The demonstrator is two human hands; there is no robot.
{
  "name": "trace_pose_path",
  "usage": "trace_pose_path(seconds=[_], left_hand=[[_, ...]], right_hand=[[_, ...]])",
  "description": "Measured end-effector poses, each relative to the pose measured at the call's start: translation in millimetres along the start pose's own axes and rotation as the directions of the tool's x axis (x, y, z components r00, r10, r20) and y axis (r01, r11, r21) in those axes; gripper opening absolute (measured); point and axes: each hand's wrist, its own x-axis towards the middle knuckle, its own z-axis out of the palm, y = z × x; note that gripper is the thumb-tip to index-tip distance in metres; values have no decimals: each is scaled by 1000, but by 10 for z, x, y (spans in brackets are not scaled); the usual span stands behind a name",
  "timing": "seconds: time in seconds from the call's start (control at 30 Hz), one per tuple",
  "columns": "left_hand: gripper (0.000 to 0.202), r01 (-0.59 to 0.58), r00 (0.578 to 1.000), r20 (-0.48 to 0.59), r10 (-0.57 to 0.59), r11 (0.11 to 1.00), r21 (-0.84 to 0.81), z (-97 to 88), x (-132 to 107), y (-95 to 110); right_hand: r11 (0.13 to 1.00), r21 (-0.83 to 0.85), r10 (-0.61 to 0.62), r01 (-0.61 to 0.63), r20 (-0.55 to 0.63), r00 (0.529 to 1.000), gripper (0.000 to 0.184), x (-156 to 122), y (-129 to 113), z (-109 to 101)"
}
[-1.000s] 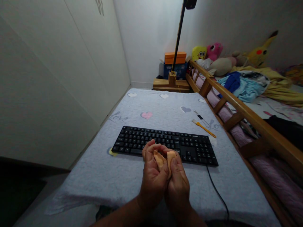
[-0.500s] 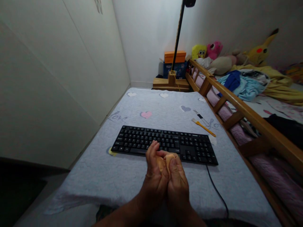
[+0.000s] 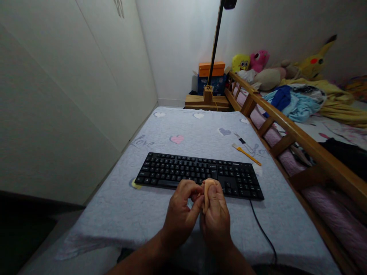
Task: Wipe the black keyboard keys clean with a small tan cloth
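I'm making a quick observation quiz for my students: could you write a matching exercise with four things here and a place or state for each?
1. long black keyboard
2. slim brush with a yellow handle
3. folded pale-orange soft-looking piece
4. bright orange box

A. held in the right hand
B. on a dark blue box
C. has a thin black cable
D. near the keyboard's far right corner

Pairs: 1-C, 2-D, 3-A, 4-B

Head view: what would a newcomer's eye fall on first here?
Probably the black keyboard, lying across the pale heart-patterned cover. Next come the hands at its near edge: the right hand holds a light-orange cloth, with the left hand close against it. Beyond the wooden rail, bright plush toys sit at the upper right.
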Motion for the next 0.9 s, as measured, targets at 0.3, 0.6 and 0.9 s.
trace_pose_path(seconds=[0.3, 0.6, 0.9], left_hand=[[16, 243, 966, 156, -206, 929, -279, -86, 201, -7], [32, 493, 869, 298, -394, 732, -471, -140, 404, -65], [32, 447, 884, 362, -296, 763, -467, -177, 601, -105]], right_hand=[[998, 31, 47, -53, 172, 984, 34, 97, -99, -10], [992, -113, 81, -53, 258, 963, 37, 139, -182, -97], [994, -84, 80, -63, 207, 975, 42, 327, -334, -66]])
